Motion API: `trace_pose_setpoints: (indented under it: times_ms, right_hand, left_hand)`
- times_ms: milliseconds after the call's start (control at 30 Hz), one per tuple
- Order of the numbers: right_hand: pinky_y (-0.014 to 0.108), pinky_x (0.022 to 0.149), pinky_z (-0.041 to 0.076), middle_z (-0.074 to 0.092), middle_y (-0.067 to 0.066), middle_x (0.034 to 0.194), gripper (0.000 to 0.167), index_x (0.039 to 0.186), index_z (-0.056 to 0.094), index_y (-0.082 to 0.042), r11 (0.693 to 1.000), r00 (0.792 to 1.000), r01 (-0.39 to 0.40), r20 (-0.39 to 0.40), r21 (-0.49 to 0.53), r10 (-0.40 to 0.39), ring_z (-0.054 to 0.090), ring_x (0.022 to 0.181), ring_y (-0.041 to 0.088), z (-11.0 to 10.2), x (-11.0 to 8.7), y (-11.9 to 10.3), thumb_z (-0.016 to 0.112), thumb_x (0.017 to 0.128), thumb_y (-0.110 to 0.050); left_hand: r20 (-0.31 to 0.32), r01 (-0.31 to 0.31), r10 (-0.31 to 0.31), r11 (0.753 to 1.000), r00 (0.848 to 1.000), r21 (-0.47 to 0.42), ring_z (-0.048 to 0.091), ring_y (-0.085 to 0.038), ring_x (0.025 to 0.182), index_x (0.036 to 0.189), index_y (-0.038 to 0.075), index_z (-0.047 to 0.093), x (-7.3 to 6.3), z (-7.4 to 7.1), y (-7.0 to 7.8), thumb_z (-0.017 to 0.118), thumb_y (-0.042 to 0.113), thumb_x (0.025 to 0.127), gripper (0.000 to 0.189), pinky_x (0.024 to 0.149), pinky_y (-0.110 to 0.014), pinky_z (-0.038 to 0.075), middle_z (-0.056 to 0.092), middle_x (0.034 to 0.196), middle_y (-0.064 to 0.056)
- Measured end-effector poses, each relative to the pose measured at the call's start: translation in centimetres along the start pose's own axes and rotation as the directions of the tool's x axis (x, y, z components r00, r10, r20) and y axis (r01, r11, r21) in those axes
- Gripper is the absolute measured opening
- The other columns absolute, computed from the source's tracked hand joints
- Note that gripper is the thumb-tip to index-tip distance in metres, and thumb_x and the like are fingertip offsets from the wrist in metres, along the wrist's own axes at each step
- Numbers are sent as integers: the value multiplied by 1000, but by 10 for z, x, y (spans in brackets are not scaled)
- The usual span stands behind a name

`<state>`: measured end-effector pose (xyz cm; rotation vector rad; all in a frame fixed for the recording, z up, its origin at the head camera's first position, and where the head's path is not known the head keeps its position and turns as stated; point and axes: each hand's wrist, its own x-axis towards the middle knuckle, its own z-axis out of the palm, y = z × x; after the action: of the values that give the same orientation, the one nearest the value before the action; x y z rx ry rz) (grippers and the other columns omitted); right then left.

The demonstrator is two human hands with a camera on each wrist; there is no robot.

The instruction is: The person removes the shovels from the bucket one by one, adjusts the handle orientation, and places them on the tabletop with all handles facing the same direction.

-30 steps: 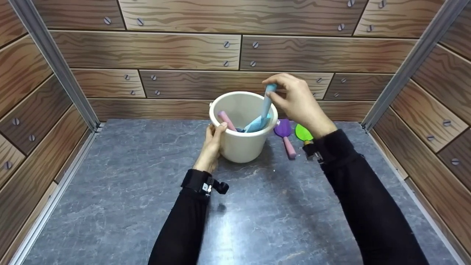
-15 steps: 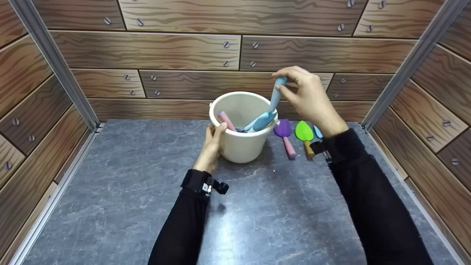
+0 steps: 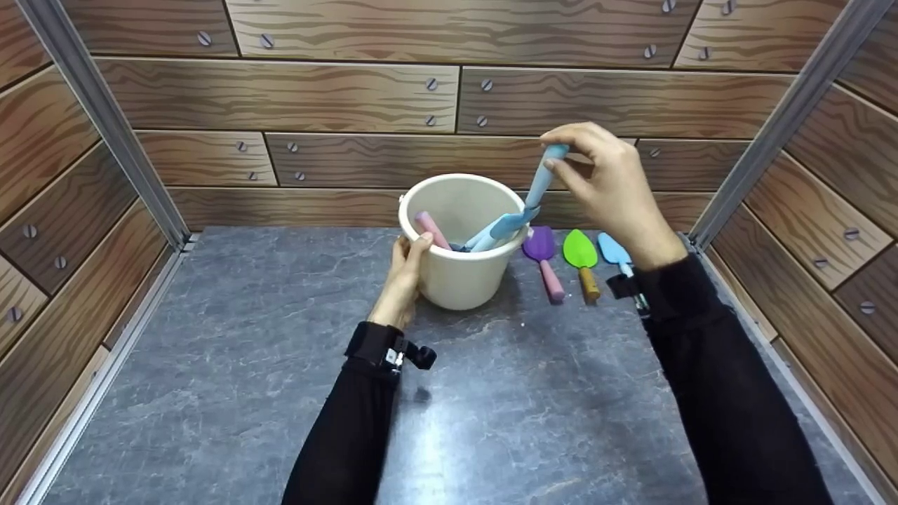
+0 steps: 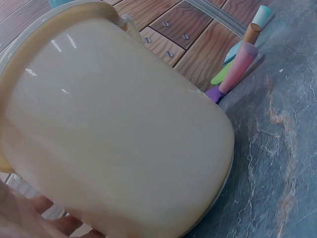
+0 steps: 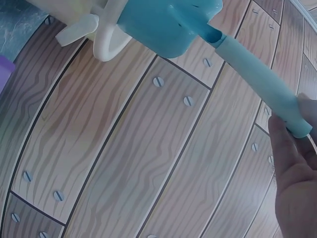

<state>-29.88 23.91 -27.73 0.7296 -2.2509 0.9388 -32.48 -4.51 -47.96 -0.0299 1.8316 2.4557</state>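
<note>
A white bucket (image 3: pixel 463 280) stands upright on the grey floor panel. My left hand (image 3: pixel 407 270) grips its near left side, thumb at the rim and fingers outside. My right hand (image 3: pixel 607 175) pinches the handle end of a blue toy shovel (image 3: pixel 544 179). Its handle leans up and right, and its blade crosses the bucket's right rim. In the right wrist view the blue shovel (image 5: pixel 262 74) shows thumb and fingers at the handle's tip. Inside the bucket lean a pink handle (image 3: pixel 433 230) and another light blue piece (image 3: pixel 480 240); their lower parts are hidden.
Right of the bucket lie a purple toy shovel (image 3: pixel 539 244) with a pink handle, a green one (image 3: pixel 580 249) with a brown handle, and a light blue one (image 3: pixel 614 249), partly covered by the right wrist camera. Wood-patterned walls (image 3: pixel 302 98) rise behind and at both sides.
My right hand has moved right and slightly up, drawing the blue shovel toward the bucket's right rim. The green and light blue shovels on the floor are now uncovered. My left hand stays put.
</note>
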Motion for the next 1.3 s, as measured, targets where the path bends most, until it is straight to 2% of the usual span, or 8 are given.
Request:
trace_pose_setpoints:
  times_ms: [233,467,700,1067,1300]
  right_hand:
    - [15,111,62,82,16,141,29,137,82,2,999,997,49,-62,-16,-50,69,125,-9,-5,-7,4,81,109,-6]
    - [18,109,64,82,17,139,29,136,83,1,998,991,60,-118,-20,-61,77,126,8,-8,-14,8,82,107,-4]
    - [18,109,64,81,22,139,29,134,81,6,991,983,121,-134,-64,-129,70,129,-7,-13,-24,6,81,108,-6]
    - [13,107,63,83,19,133,26,128,84,5,988,961,146,-231,-49,-154,71,125,-8,-17,-46,6,85,102,2]
    - [16,110,63,83,22,132,27,126,84,6,984,951,163,-254,-64,-174,72,127,-8,-23,-59,9,86,100,6]
  left_hand:
    - [17,-24,24,1000,1000,-18,42,-48,168,186,16,20,-1,1,0,66,54,102,103,140,-76,35,27,194,-17]
    - [14,-17,17,1000,1000,-23,42,-49,169,187,16,19,-1,-1,-1,66,53,104,103,140,-79,34,25,195,-17]
    - [13,-7,8,1000,1000,-20,39,-48,171,187,17,19,0,-1,-1,67,54,104,103,140,-80,31,23,196,-16]
    - [16,-18,18,999,1000,-30,38,-48,172,187,16,18,0,0,-1,67,52,104,103,142,-77,31,23,196,-16]
    - [21,-35,36,999,999,-39,40,-46,171,186,14,18,0,0,-1,66,51,103,103,143,-74,33,24,194,-18]
